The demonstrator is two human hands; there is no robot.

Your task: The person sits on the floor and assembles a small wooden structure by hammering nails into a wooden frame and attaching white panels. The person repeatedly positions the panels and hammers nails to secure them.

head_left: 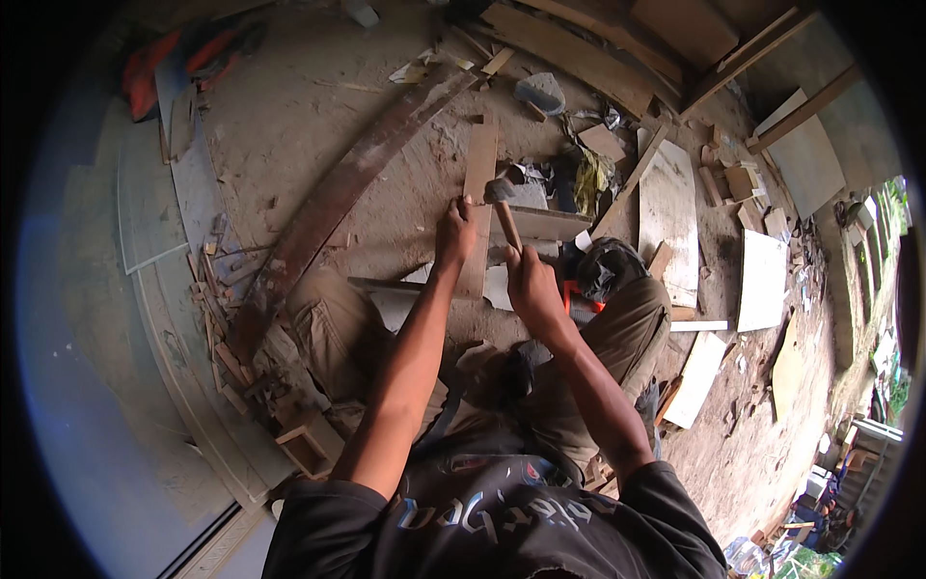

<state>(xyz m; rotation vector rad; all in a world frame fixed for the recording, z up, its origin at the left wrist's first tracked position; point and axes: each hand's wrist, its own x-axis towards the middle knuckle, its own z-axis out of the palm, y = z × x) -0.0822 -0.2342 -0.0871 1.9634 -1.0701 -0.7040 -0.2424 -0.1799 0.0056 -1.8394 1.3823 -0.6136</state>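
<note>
My right hand (532, 288) is wrapped round the wooden handle of a hammer (511, 230). The dark hammer head (500, 191) is over the right edge of a narrow wooden board (480, 154), which lies lengthwise in front of me. At the board's left side, my left hand (457, 232) is closed, its fingertips pressed together near the hammer head. Whatever those fingers pinch is too small to make out. Crossing by the narrow board is another wooden piece (550, 224), reaching off to the right.
A long dark beam (357, 183) lies slanted on the dirt floor at left. Pale panels (667, 227) and scraps lie to the right. A black bag (610, 268) and an orange-handled tool (571, 294) are by my right knee. Timber (579, 58) is piled at the back.
</note>
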